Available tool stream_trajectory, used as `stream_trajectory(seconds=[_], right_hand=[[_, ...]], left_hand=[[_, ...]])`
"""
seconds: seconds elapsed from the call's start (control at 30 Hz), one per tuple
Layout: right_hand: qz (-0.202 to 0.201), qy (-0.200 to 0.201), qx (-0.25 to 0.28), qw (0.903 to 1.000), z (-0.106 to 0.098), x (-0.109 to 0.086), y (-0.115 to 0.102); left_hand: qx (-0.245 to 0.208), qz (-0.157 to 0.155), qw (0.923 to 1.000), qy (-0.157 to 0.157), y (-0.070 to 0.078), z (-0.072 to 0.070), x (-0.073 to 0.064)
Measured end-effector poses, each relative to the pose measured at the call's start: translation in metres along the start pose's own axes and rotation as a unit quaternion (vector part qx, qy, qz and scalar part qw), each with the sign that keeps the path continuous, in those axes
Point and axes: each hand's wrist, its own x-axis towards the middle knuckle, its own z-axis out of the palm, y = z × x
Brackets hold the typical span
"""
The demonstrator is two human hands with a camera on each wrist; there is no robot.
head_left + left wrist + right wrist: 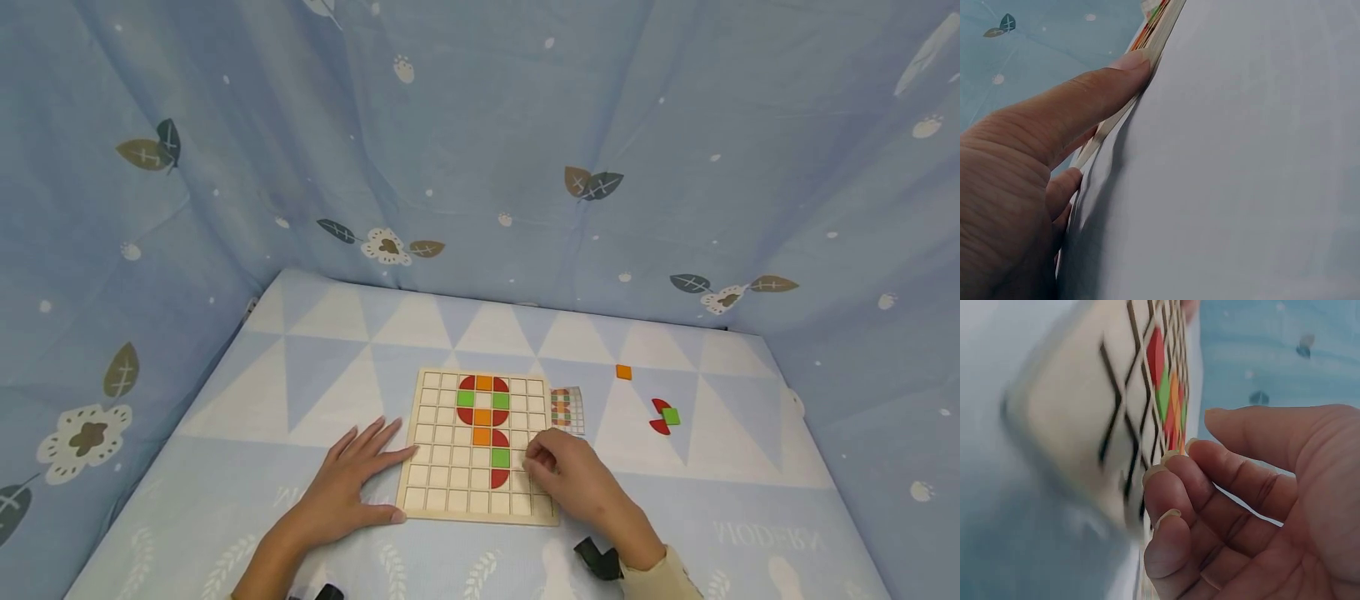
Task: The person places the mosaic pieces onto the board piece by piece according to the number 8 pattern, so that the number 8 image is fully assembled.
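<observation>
A wooden grid board (457, 492) lies on the bed-like surface, with red quarter-round tiles (500, 478), green square tiles (500, 457) and orange square tiles (482, 436) set in some of its cells. My left hand (345, 483) is spread flat at the board's left side; in the left wrist view its thumb (1110, 84) rests against the board's edge. Over the board's right columns hovers my right hand (577, 475), fingers loosely bent. The right wrist view shows the thumb (1254, 428) apart from the fingers (1169, 494), and nothing between them.
A small printed pattern card (567, 410) lies against the board's right edge. Farther right are a loose orange tile (624, 372), two red pieces (659, 427) and a green square (671, 417). Blue patterned curtains (495, 150) enclose the back and sides.
</observation>
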Motion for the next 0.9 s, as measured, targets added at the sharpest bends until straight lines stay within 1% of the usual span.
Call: stream_trajectory(seconds=[0.13, 0.23, 0.43, 0.53, 0.7, 0.8, 0.9], right_hand=[[0.036, 0.039, -0.018, 0.9984, -0.017, -0.004, 0.015], [0.051, 0.063, -0.035, 0.9961, -0.031, -0.007, 0.026], [0.099, 0.087, -0.076, 0.9884, -0.057, -0.015, 0.043], [0.121, 0.095, -0.086, 0.9843, -0.071, -0.018, 0.051], [0.167, 0.092, -0.093, 0.9773, -0.097, -0.021, 0.072], [0.216, 0.08, -0.102, 0.9678, -0.11, -0.022, 0.087], [0.258, 0.068, -0.106, 0.958, -0.118, -0.023, 0.101]], left_hand=[[-0.001, -0.002, 1.0, -0.001, 0.0, 0.0, 0.0], [-0.004, -0.001, 1.0, 0.0, 0.0, 0.0, 0.0], [-0.006, -0.004, 1.0, -0.001, 0.0, -0.001, 0.0], [-0.006, -0.004, 1.0, -0.002, 0.0, 0.0, 0.0], [-0.002, -0.004, 1.0, 0.0, 0.001, -0.001, 0.0], [-0.004, -0.004, 1.0, 0.001, 0.001, -0.001, 0.0], [-0.003, -0.003, 1.0, 0.002, 0.001, -0.001, 0.0]])
